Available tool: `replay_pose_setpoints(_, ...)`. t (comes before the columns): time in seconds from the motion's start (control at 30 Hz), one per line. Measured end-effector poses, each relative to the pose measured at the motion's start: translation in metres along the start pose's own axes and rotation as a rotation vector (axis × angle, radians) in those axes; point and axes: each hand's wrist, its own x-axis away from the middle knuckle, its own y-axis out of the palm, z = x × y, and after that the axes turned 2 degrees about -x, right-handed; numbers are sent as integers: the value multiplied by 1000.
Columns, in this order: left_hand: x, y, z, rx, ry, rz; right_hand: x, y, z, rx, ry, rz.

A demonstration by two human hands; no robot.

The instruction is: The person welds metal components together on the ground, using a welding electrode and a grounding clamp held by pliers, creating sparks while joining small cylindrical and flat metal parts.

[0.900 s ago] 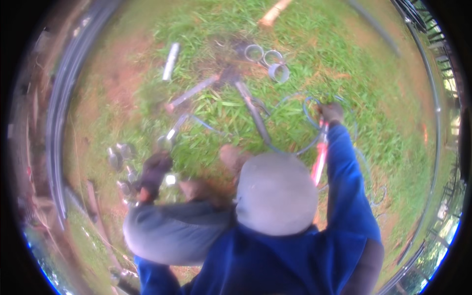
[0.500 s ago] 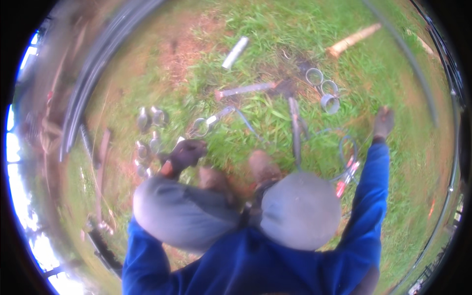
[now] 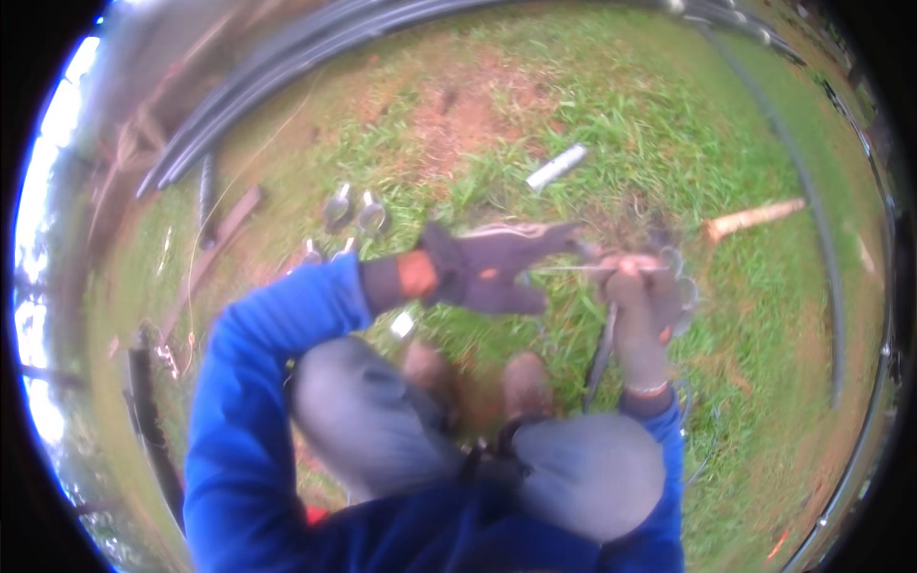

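My left hand [image 3: 487,272], in a dark glove, reaches in from the left with fingers and thumb apart, nothing plainly held. Facing it, my gloved right hand [image 3: 642,320] has its fingers pinched on a thin, pale wire-like piece [image 3: 564,268], which points across toward the left hand's gap. Blur hides whether the two touch. Partly hidden behind the right hand are grey metal rings [image 3: 684,294]. A dark bar [image 3: 600,355] stands out below that hand. Left of my left hand, round metal pieces [image 3: 373,215] lie in the grass.
Ahead lies a short silvery tube [image 3: 556,168]; a wooden stake [image 3: 757,220] is at the right. Long dark pipes [image 3: 315,53] curve along the far left. A rusty flat bar [image 3: 212,260] lies left. My boots [image 3: 525,384] are planted in the grass.
My right hand has come in from the far right and now pinches the wire-like piece. My left hand has lifted from beside my knee and stretched rightward, opening. The view has turned.
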Motion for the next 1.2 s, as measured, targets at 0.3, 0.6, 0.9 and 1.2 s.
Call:
replay_pose_setpoints(0.3,61,10,-42,-14,-352,41,36,-105,171,1319,133,123)
replay_pose_setpoints(0.6,74,3,-44,-118,-380,96,64,-118,191,1167,580,57)
replay_pose_setpoints(0.9,74,-11,-35,-239,-341,148,67,-183,234,789,571,131)
replay_pose_setpoints(1.2,79,-23,-39,-386,-115,353,72,-210,127,1158,418,214)
